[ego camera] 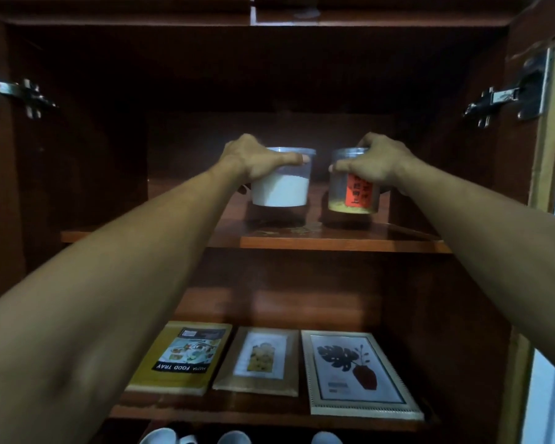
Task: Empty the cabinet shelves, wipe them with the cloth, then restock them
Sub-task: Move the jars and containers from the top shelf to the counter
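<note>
Two clear plastic containers stand side by side on the upper shelf (334,240) of the open wooden cabinet. My left hand (257,160) grips the rim of the left container (282,187), which is about half full of white powder. My right hand (370,163) wraps the top of the right container (353,193), which has an orange label and a thin layer of yellow powder at its bottom. Both containers are upright, their bases on or just above the shelf; I cannot tell which. No cloth is in view.
The shelf below (269,411) carries a yellow food tray box (180,357), a small picture frame (260,360) and a larger framed leaf print (356,373), all lying flat. White cups (234,438) show at the bottom edge. Both doors stand open on metal hinges (500,97).
</note>
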Demonstrator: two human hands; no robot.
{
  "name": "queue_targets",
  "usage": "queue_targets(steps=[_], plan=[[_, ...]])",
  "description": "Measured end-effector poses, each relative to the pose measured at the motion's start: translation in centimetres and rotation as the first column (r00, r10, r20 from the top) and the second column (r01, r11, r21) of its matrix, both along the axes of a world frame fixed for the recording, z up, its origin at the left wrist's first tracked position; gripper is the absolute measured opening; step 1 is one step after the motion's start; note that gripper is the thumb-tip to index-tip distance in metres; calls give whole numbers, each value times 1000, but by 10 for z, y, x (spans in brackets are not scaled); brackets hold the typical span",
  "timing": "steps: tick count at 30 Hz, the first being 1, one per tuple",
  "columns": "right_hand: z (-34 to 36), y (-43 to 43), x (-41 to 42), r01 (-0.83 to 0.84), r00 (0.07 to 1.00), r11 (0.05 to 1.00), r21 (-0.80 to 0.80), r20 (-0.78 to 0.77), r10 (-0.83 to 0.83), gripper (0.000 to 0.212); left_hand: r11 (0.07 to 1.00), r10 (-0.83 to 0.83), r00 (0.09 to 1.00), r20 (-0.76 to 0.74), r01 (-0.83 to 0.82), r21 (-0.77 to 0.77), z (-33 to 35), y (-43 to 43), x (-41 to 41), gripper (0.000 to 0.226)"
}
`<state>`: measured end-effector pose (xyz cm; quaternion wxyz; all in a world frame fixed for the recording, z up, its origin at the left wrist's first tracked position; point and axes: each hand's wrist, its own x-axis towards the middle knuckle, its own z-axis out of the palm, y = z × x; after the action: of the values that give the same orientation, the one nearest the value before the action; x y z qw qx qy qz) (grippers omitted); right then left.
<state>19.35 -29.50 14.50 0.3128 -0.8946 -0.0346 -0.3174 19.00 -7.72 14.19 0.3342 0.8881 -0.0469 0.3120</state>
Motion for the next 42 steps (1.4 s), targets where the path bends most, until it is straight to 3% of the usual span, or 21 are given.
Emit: queue_targets(steps=[26, 38, 42], plan=[[-30, 34, -162, 29, 999, 1000, -11, 21, -29, 66, 990, -138, 990, 26, 139, -13, -25, 48, -156, 73], [-54, 38, -217, -53, 999, 998, -17, 11, 53, 65, 992, -125, 992, 33, 125, -2, -57, 70, -208, 80], [-77, 34, -232, -94, 995, 995, -40, 37, 95, 67, 988, -138, 990, 34, 140, -72, -83, 73, -229, 84]])
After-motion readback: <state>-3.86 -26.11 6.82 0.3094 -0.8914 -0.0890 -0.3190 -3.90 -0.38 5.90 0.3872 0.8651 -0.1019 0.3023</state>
